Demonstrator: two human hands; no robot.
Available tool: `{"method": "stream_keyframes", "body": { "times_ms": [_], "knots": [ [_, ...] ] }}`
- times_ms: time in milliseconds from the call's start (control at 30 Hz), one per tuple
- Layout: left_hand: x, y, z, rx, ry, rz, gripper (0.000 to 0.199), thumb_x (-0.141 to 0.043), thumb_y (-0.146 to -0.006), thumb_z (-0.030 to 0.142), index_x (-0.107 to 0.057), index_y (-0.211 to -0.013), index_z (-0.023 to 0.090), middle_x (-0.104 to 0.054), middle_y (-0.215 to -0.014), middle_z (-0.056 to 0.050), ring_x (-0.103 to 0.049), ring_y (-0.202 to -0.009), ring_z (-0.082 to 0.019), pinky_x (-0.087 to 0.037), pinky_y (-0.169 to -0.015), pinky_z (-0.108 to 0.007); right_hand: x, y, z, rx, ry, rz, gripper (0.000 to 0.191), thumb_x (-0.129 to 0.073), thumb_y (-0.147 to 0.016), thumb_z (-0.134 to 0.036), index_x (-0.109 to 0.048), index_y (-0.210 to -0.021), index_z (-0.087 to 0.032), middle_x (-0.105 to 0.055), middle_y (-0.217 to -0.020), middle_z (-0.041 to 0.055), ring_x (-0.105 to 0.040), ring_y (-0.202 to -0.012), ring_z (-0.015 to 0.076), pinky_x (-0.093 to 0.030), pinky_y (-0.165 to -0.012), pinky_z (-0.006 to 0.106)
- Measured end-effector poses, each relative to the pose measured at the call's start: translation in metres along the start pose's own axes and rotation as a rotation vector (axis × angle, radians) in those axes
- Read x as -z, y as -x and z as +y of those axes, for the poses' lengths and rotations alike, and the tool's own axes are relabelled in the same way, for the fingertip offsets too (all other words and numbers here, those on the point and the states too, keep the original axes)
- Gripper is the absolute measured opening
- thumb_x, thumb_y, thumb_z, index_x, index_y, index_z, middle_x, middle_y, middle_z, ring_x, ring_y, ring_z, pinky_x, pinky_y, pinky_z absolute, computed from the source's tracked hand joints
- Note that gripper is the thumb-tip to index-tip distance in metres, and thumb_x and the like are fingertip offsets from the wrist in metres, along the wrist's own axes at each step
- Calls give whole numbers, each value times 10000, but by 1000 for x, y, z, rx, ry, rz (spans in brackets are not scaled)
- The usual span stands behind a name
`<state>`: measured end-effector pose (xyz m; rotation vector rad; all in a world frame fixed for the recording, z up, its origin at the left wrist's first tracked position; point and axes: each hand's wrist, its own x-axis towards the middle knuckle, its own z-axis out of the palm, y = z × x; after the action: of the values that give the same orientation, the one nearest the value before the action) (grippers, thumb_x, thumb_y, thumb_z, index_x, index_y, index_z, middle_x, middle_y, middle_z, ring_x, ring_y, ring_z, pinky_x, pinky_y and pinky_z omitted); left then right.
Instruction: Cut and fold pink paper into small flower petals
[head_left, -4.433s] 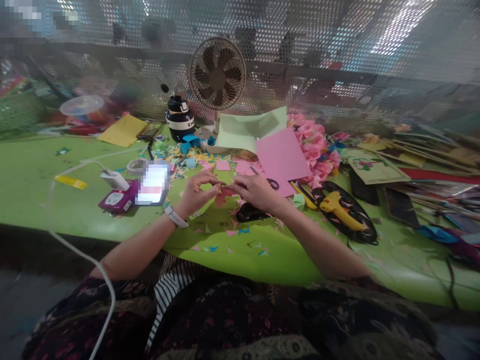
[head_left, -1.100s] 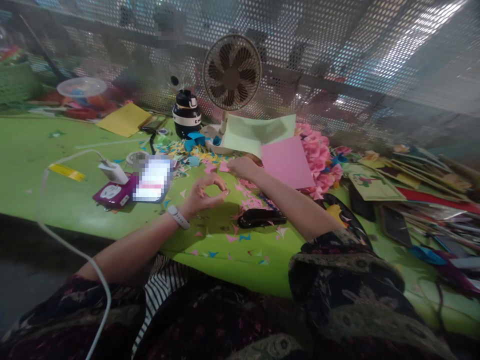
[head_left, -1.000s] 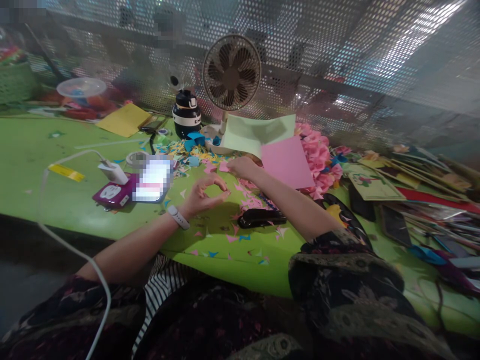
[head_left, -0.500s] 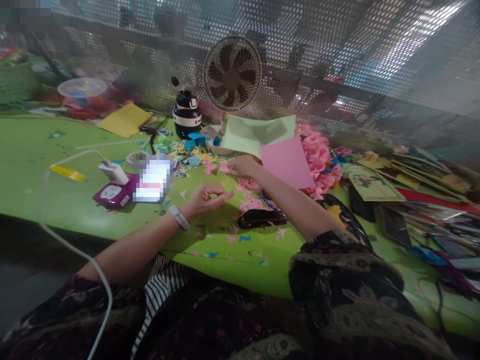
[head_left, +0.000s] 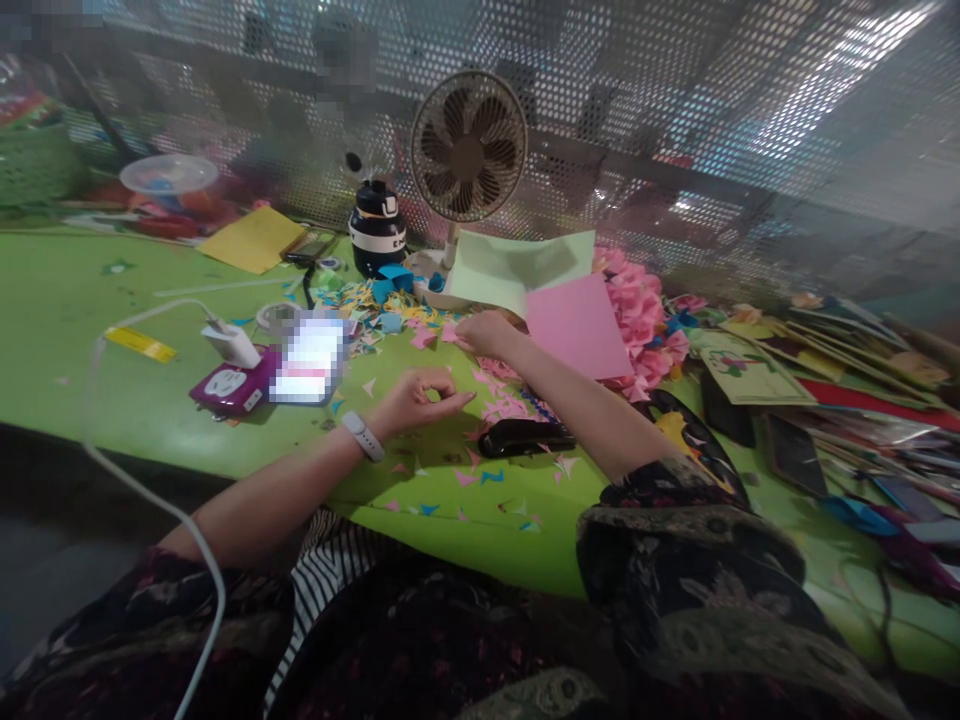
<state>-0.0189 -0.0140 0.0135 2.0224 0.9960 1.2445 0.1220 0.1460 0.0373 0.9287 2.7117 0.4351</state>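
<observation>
My left hand (head_left: 420,398) rests low over the green table (head_left: 277,455), its fingers loosely curved and the thumb stretched out. A gap shows between thumb and forefinger, with nothing seen in it. Farther in, my right hand (head_left: 482,334) reaches across with its fingers drawn together at a small pink paper piece (head_left: 450,331). Pink paper scraps (head_left: 514,408) lie under the right wrist. A black stapler (head_left: 521,438) sits below that forearm. Beyond the hand are a pink sheet (head_left: 577,325), a pale green sheet (head_left: 517,265) and a heap of pink paper flowers (head_left: 637,310).
A phone (head_left: 309,360) leans by a purple power strip (head_left: 229,388) with a white charger (head_left: 231,345); its cable hangs off the table at left. A fan (head_left: 469,150) and a dark bottle (head_left: 377,235) stand behind. Papers and tools (head_left: 885,430) crowd the right side.
The view has shifted very slightly. My left thumb and forefinger look a little farther apart; my right hand stays at the pink paper piece.
</observation>
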Motion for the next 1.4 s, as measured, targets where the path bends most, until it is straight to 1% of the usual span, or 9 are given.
{"method": "stream_keyframes", "body": {
  "times_ms": [167,333,567,733,867,967,1133,1300,1400],
  "knots": [
    [0,1,-1,3,-7,22,384,-622,-873,399,-584,-552,193,-608,-578,-22,-528,-552,-132,-412,-579,-289,0,-3,-3,-22,-5,-8,365,-413,-968,-252,-700,-1105,-75,-721,-1087,227,-692,-995,318,-506,-785,361],
    [0,0,-1,-11,-22,-31,422,-594,-890,409,-538,-530,198,-569,-548,-7,-493,-534,-120,-410,-581,-286,-1,-4,-2,-32,-46,-6,327,-441,-962,-224,-672,-1159,-102,-726,-1094,203,-692,-1012,290,-509,-825,340],
    [-1,0,-2,-36,-48,-47,426,-590,-901,382,-503,-537,178,-553,-547,3,-479,-539,-102,-409,-584,-264,-3,-8,3,-100,-141,-15,272,-473,-903,-87,-694,-1058,-50,-717,-1088,243,-685,-1033,322,-504,-832,349],
    [0,0,-1,-22,-57,-50,428,-591,-898,371,-492,-529,179,-540,-535,9,-474,-538,-100,-398,-586,-263,-5,-6,8,-145,-255,39,242,-510,-915,-160,-713,-1032,-102,-733,-1079,180,-681,-1017,278,-481,-811,295],
    [1,-1,-1,8,-38,-48,437,-592,-896,388,-502,-524,178,-538,-531,7,-472,-531,-102,-390,-578,-264,-11,-4,17,-141,-376,83,215,-537,-910,-181,-728,-995,-132,-754,-998,97,-683,-931,202,-456,-763,238],
    [1,-2,-2,44,-9,-23,422,-594,-893,424,-558,-555,173,-569,-559,-6,-498,-553,-112,-395,-576,-263,-19,-4,25,-123,-465,120,195,-568,-910,-227,-734,-956,-135,-754,-933,53,-673,-868,158,-441,-735,208],
    [1,-3,-5,126,34,9,398,-609,-874,483,-631,-633,167,-636,-631,-29,-551,-601,-129,-424,-598,-266,-30,-6,31,-110,-558,179,152,-634,-870,-271,-735,-875,-157,-743,-837,13,-656,-819,149,-427,-700,205],
    [2,-5,-11,195,145,125,405,-596,-873,528,-638,-694,167,-674,-687,-39,-613,-668,-142,-484,-675,-277,-27,0,29,-169,-568,282,162,-582,-886,-239,-730,-903,-175,-752,-918,54,-645,-830,186,-415,-722,257],
    [3,-8,-12,254,261,198,416,-605,-858,556,-612,-713,165,-669,-697,-40,-634,-672,-141,-516,-686,-284,-19,14,26,-226,-583,399,201,-534,-904,-225,-725,-936,-172,-750,-950,74,-643,-850,206,-413,-732,281]
  ]
}}
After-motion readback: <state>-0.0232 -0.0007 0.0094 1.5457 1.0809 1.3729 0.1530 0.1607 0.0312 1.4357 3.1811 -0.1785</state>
